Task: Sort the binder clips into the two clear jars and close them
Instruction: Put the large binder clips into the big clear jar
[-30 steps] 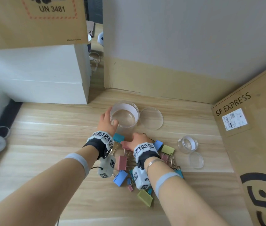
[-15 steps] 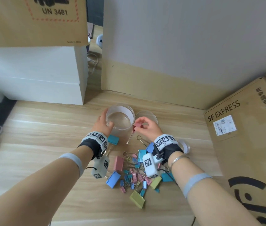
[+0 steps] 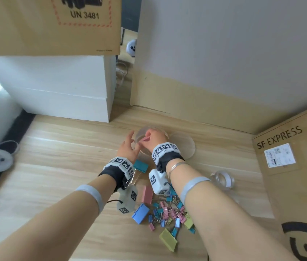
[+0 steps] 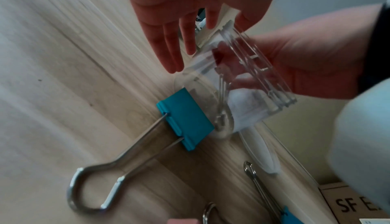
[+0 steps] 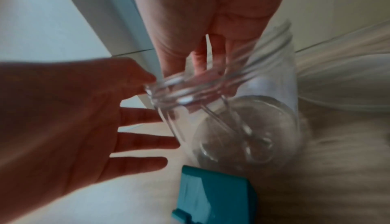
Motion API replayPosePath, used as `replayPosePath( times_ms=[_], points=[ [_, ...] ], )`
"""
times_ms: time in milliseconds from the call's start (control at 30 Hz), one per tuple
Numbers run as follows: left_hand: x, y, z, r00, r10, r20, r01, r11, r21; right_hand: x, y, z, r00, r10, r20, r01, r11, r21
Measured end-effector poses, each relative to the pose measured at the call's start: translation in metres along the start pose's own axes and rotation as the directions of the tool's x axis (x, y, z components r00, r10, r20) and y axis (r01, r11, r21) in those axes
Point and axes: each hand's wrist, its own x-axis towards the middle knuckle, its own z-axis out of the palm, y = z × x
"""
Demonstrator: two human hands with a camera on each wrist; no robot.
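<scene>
Left hand (image 4: pixel 181 19): seen from above the palm, fingers straight and spread, tips close beside the jar wall; contact cannot be told.
Large clear jar (image 4: pixel 232 85): tilted, mouth turned toward the right hand, base low by the floor.
Right hand (image 4: pixel 312 64): held at the jar's mouth, fingers reaching inside; something pinkish is perhaps held there, blurred.
Teal binder clip (image 4: pixel 185 119): laid flat on the wooden floor (image 4: pixel 52 77), touching the jar's base, wire handles extended toward the camera.
Clear lid (image 4: pixel 261 150): lying behind the jar.
</scene>
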Motion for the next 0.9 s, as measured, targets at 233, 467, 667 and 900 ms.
replayPosePath(
  times_ms=[233, 467, 667, 900],
  points=[
    [-0.001, 0.0, 0.001, 1.0, -0.013, -0.003, 0.013, 1.0, -0.013, -0.017, 0.039, -0.037, 0.927, 0.107, -0.359, -0.063, 0.989, 0.132],
    [-0.005, -0.006, 0.01, 0.997, -0.058, -0.056, 0.057, 0.998, -0.014, -0.052, 0.117, -0.009, 0.918, 0.365, 0.153, -0.331, 0.92, -0.211],
    [-0.009, -0.002, 0.015, 0.996, -0.06, -0.064, 0.06, 0.998, 0.002, -0.058, 0.126, 0.011, 0.947, 0.293, 0.133, -0.258, 0.938, -0.233],
    [-0.01, 0.002, 0.012, 0.997, -0.058, -0.042, 0.059, 0.997, 0.044, -0.066, 0.112, -0.015, 0.98, 0.188, 0.069, -0.184, 0.981, -0.059]
  ],
)
